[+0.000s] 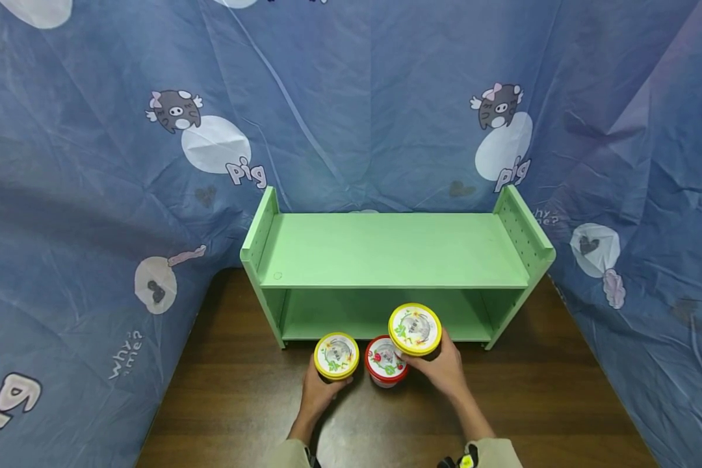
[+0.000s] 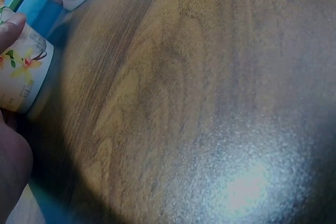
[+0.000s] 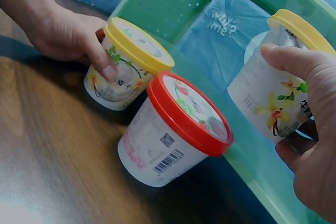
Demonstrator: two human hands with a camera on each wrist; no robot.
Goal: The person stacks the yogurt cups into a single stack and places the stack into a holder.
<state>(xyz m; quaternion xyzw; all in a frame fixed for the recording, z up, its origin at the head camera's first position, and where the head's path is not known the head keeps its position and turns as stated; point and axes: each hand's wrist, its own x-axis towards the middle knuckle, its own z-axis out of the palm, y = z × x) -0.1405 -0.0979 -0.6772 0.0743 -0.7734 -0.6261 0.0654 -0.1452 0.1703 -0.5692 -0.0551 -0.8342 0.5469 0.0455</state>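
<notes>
My left hand (image 1: 318, 394) grips a white tub with a yellow lid (image 1: 336, 356), fingers and thumb around its side; it stands upright on the table in front of the shelf. My right hand (image 1: 441, 370) holds a second yellow-lidded tub (image 1: 415, 329) up off the table, at the front of the lower shelf. Vanilla flowers are printed on this tub (image 3: 275, 87), and my thumb lies across its side. Between the two hands a red-lidded tub (image 3: 173, 135) stands on the table, close beside the left tub, its barcode showing in the right wrist view.
A light green two-level shelf (image 1: 386, 250) stands behind the tubs, with side panels (image 1: 523, 227) rising at both ends. The brown wooden table (image 1: 228, 396) extends to both sides. Blue printed cloth (image 1: 339, 97) hangs behind and around it.
</notes>
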